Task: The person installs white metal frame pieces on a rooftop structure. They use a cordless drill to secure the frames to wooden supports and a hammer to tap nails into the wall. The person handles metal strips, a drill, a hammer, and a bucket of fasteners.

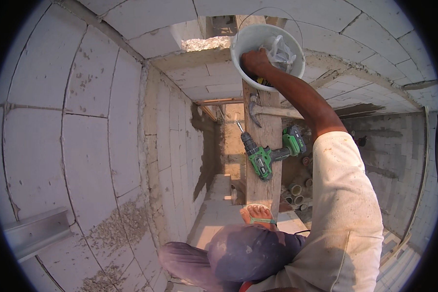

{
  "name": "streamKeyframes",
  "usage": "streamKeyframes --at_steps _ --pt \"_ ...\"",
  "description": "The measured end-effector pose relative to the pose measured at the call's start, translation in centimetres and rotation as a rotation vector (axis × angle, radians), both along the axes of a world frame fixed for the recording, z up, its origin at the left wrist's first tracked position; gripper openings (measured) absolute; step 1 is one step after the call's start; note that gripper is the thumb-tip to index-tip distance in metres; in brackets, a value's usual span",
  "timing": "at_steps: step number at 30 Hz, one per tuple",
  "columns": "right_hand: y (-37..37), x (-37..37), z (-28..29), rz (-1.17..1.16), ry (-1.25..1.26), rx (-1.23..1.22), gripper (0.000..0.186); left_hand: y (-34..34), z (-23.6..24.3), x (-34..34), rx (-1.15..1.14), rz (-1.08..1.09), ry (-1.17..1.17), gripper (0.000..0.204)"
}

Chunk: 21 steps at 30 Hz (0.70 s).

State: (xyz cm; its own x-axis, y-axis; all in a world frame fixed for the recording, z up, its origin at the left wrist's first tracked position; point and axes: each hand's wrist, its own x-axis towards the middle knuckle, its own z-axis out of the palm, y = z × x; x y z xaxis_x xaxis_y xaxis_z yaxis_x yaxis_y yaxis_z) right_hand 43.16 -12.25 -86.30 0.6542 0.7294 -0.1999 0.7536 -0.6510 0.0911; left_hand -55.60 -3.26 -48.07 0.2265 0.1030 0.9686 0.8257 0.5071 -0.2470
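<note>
My right hand (256, 62) reaches down inside a white bucket (300, 68) with a wire handle. Its fingers are hidden, so what they touch does not show. Beside it in the bucket lies a clear plastic bag (280, 54), and something yellow and black shows under my wrist. The bucket stands on a narrow wooden plank (263, 192). Closer to me on the plank rest a claw hammer (254, 111), its wooden handle running under my forearm, and a green and black cordless drill (262, 161) with a bit fitted. My left hand is out of view.
My sandalled foot (259, 214) is on the plank, high above a floor with several round containers (295, 190). Pale block walls (82, 160) rise on both sides. A metal channel (38, 233) juts from the left wall. An opening (224, 27) lies in the far wall.
</note>
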Motion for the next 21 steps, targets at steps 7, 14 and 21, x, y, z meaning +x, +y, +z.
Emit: streamKeyframes --at_steps 7,14,21 --pt "-0.2 1.0 0.3 0.12 0.017 -0.025 0.023 -0.6 -0.5 -0.4 0.006 0.017 0.007 0.071" --pt "-0.9 4.2 0.7 -0.004 0.221 0.304 0.038 -0.1 -1.1 -1.3 0.01 0.019 0.026 0.07" --pt "-1.7 6.4 3.0 0.12 0.206 0.301 0.038 -0.1 -1.2 0.6 0.029 0.068 0.064 0.068"
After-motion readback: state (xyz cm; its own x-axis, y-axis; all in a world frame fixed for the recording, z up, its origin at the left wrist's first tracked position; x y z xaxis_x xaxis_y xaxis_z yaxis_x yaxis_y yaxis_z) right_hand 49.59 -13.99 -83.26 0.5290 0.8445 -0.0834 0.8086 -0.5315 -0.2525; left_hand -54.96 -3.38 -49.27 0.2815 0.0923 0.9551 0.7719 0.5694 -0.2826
